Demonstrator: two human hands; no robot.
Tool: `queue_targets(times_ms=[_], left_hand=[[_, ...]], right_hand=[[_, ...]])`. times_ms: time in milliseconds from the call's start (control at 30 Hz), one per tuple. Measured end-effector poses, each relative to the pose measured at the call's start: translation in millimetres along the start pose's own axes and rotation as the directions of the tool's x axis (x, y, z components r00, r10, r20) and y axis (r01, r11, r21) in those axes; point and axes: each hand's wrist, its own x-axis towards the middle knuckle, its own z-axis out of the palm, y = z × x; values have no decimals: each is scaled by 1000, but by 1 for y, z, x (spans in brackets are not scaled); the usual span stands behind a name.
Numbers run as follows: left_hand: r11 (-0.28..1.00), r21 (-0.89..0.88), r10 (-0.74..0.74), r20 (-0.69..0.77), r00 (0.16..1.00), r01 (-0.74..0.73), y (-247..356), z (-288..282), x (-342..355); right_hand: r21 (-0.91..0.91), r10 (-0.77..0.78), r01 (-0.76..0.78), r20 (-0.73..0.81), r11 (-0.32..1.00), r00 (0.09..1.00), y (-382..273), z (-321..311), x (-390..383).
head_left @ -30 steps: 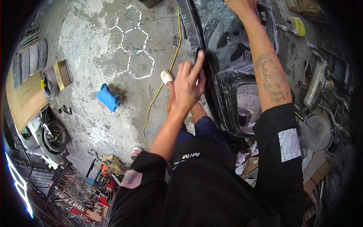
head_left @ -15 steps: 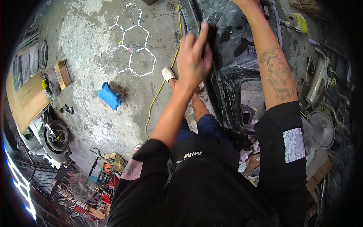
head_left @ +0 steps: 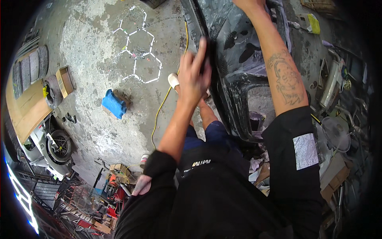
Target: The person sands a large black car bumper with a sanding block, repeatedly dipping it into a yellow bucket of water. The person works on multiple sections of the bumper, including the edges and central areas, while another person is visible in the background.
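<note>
A large black moulded panel (head_left: 234,59), streaked grey, with an opening toward its lower end, fills the upper middle right of the head view. My left hand (head_left: 194,73) is at its long left edge, index finger stretched forward and the others bent; motion blurs the fingers, and whether they touch the panel is unclear. I see nothing held in it. My tattooed right forearm reaches over the panel's right side to my right hand (head_left: 250,5), cut off by the top edge, so its fingers are hidden.
A yellow cord (head_left: 161,105) crosses the concrete floor beside white hexagon lines (head_left: 153,44) and a blue-covered object (head_left: 114,104). Left are stacked tyres (head_left: 30,67), a cardboard box (head_left: 63,81), a white scooter (head_left: 41,151). Tools (head_left: 111,187) lie behind me, metal exhaust parts (head_left: 330,83) at right.
My left hand slid up along the panel's edge, then back down part of the way. My right arm and the panel shifted slightly in view, along with the surroundings.
</note>
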Motion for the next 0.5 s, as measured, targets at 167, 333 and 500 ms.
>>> queue_targets(times_ms=[167, 333, 500], left_hand=[[1000, 2, -24, 124, 992, 24, 13, 2, 37], [1000, 18, -9, 74, 997, 7, 8, 3, 11], [998, 67, -11, 87, 996, 6, 20, 3, 25]], right_hand=[[-21, -3, 3, -19, 1000, 1000, 1, -10, -2], [-26, -18, 18, -24, 1000, 1000, 9, 1, -1], [-44, -11, 10, -36, 999, 999, 1, -2, -1]])
